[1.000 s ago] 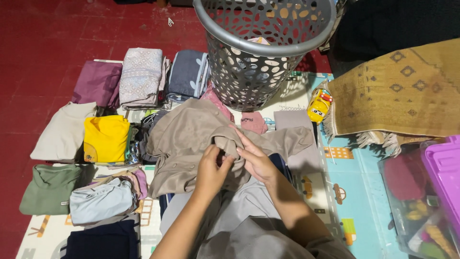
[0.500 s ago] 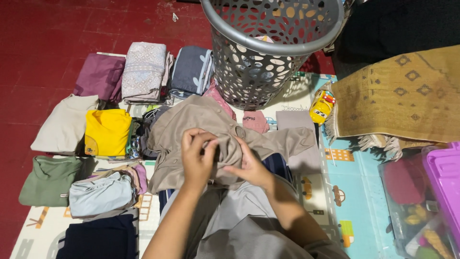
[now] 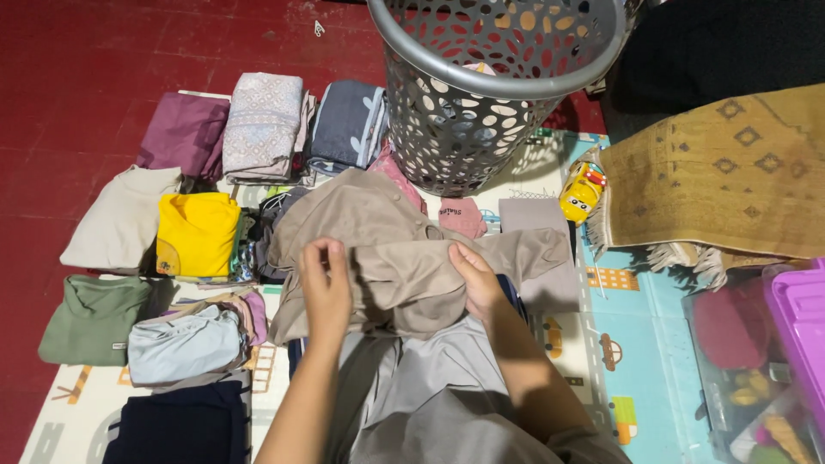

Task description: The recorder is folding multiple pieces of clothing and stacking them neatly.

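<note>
Two bare hands were on one garment, so start big: the play mat (image 3: 550,176) with its road and car pictures covered the red floor (image 3: 77,77) under everything. The grey perforated laundry basket (image 3: 490,94) stood upright at the top, and beside it on the right lay a tan patterned rug (image 3: 722,172). Dead centre, the beige shirt (image 3: 378,249) was spread over the mat in front of the person, its far edge just below the basket, its near part bunched over the lap.

Left of it sat the folded stacks: a purple piece (image 3: 185,133), a pale patterned one (image 3: 262,120), a blue-grey one (image 3: 348,125), a cream one (image 3: 120,219), a yellow top (image 3: 196,234), a green top (image 3: 94,318), a light blue bundle (image 3: 185,344) and a navy piece (image 3: 185,425). At the right edge a clear bin with a purple lid (image 3: 799,318) showed.

Now the hands: the left hand (image 3: 325,288) pinched a fold of the shirt, fingers closed on cloth; the right hand (image 3: 477,279) clutched the fabric too, fingers curled into it. A small yellow toy car (image 3: 580,191) lay at the rug's fringe.
</note>
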